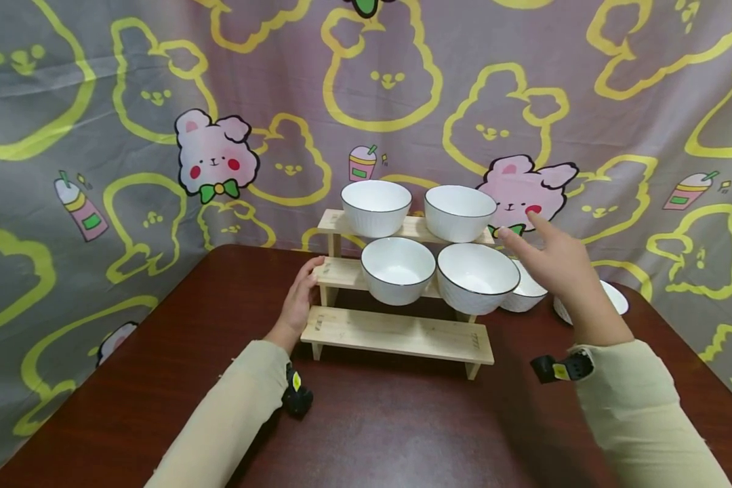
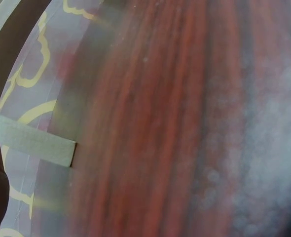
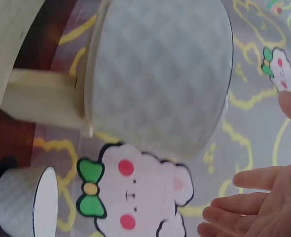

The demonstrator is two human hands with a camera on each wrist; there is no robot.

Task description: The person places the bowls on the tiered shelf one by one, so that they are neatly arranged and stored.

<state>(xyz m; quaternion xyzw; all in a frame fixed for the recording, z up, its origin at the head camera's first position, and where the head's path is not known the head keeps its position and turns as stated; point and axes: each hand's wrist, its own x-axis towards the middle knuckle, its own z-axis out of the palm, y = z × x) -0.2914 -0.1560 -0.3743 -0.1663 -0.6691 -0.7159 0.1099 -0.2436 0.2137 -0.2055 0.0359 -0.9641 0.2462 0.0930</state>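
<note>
A three-tier wooden display rack [image 1: 396, 332] stands on the table. Its top tier bears two white, dark-rimmed bowls: a left bowl [image 1: 376, 218] and a right bowl [image 1: 460, 222]. On the middle tier sit another bowl [image 1: 398, 290] and a wider bowl [image 1: 477, 298] at the right end. My left hand [image 1: 295, 301] grips the rack's left side by the middle board; its thumb is hidden. My right hand [image 1: 555, 264] is raised in the air right of the bowls, fingers spread, holding nothing. In the right wrist view it is apart from the diamond-textured bowl [image 3: 160, 74].
Behind the rack's right end a white bowl [image 1: 526, 293] stands on the table, with another white dish [image 1: 615, 298] farther right, partly behind my right wrist. A patterned curtain [image 1: 280, 81] hangs behind the dark red table [image 1: 366, 420].
</note>
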